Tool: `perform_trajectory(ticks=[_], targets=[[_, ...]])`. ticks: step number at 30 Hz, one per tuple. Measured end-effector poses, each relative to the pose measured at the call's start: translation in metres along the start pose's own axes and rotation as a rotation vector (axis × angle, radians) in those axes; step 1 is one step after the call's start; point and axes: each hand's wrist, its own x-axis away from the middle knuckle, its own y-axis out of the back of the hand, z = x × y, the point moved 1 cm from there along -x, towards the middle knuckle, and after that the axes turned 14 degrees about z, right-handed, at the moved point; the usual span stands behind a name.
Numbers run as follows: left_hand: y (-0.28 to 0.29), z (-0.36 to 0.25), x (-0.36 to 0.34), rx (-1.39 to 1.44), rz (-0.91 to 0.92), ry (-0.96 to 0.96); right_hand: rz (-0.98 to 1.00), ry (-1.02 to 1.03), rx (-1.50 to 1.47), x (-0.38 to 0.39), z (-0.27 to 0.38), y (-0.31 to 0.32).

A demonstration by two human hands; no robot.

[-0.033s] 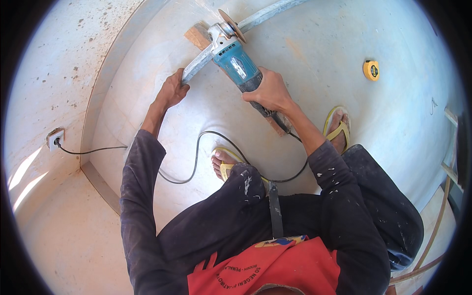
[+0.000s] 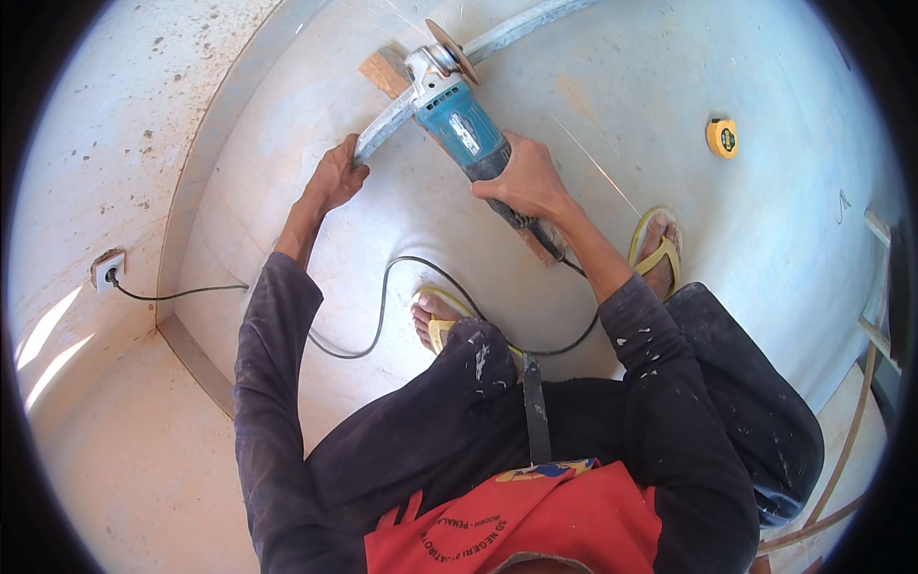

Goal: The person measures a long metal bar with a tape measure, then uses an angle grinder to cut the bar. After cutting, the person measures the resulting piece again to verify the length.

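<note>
My right hand [image 2: 524,180] is wrapped round the dark rear body of a teal angle grinder [image 2: 464,124]. The thin brown cutting disc [image 2: 451,48] stands on edge against a grey metal bar [image 2: 387,124], and a few sparks streak away nearby. At the near end of that bar, my left hand [image 2: 337,175] grips it with curled fingers. Beneath the bar lies a wood block [image 2: 384,72]. The grinder's head hides the part of the bar right beside the disc.
A black cord [image 2: 386,287] loops over the pale floor past my sandalled feet [image 2: 440,316] to a wall socket [image 2: 108,272] at left. A yellow tape measure [image 2: 722,138] lies at right. More wood [image 2: 540,247] shows under the grinder's rear. Strips lie at the right edge.
The spark spray by the disc has thinned, and a single spark streak now shows between the grinder and my right foot. Hands and grinder have hardly moved.
</note>
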Motion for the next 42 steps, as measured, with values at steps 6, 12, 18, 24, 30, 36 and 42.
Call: perform_trajectory(ticks=[6,12,18,24,30,36,42], targets=[[0.0,0.003,-0.002,0.017,0.019,0.005,-0.017,0.022,0.011,0.0,0.001,0.0],[-0.003,0.008,-0.006,0.058,0.037,0.008,0.005,-0.009,0.002,0.0,0.001,0.0],[-0.005,0.012,-0.007,0.034,0.005,-0.049,0.001,0.013,-0.006,0.0,0.002,0.0],[-0.004,0.011,-0.007,0.098,0.045,-0.041,-0.003,-0.005,0.01,0.0,0.001,-0.001],[-0.001,0.006,-0.004,0.203,0.072,-0.034,-0.033,0.015,0.022,0.001,0.001,-0.001],[-0.003,0.006,-0.004,0.295,0.099,-0.041,-0.031,0.005,0.018,0.002,-0.001,-0.001],[-0.006,0.013,-0.009,0.395,0.142,-0.02,-0.008,0.002,0.0,0.001,-0.002,-0.001]])
